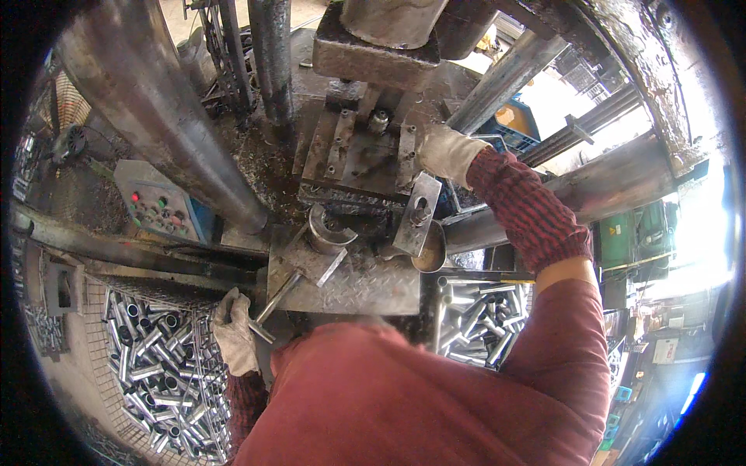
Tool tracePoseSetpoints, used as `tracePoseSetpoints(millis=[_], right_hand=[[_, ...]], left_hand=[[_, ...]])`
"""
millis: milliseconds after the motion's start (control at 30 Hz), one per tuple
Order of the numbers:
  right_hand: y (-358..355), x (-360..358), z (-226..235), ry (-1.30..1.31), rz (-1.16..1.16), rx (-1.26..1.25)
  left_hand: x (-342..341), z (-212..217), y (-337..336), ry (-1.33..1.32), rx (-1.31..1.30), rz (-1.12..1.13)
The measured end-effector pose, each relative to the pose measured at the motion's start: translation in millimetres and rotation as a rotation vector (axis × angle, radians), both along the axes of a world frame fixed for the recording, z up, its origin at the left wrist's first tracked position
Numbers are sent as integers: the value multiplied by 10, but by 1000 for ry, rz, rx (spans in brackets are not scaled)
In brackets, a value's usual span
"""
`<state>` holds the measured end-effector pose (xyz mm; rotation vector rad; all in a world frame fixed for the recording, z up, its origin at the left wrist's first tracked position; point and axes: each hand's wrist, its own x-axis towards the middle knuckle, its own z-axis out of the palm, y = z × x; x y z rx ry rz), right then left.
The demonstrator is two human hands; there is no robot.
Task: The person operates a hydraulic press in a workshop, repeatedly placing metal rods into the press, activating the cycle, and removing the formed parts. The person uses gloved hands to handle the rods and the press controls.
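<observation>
My left hand [235, 335], in a pale work glove, is at the edge of a wire basket [99, 326] of short shiny metal tubes [159, 365]. Its fingers are slightly bent and apart, with nothing visible between them. Beside it is the rod handle [277, 298] of a tool with a half-ring metal head [330, 235], which lies on the steel plate [373, 287]. My right hand [451, 154], gloved too, reaches the right side of the press's die block [342, 151]; its fingertips are hard to make out. A small round metal piece [378, 121] stands in the die's middle.
The press ram [377, 58] hangs above the die, between thick steel columns [167, 116]. A slotted metal bracket [418, 213] and a round cup [430, 248] are at the front right. More tubes [486, 322] lie to the right. A control box [159, 203] stands left.
</observation>
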<state>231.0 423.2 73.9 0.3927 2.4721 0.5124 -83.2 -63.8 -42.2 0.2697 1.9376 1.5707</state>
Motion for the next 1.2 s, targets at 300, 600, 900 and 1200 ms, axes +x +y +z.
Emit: tracePoseSetpoints(millis=[300, 600, 900, 1200], right_hand=[[-313, 306, 201, 396, -346, -95], [-1825, 474, -293, 666, -1037, -84], [-1524, 431, -126, 622, -614, -19], [-1113, 271, -138, 590, -667, -212]], left_hand=[[1, -10, 41, -4, 12, -27], [-60, 250, 435, 138, -66, -318], [-114, 233, 618, 200, -44, -403], [-56, 39, 439, 58, -21, -297]])
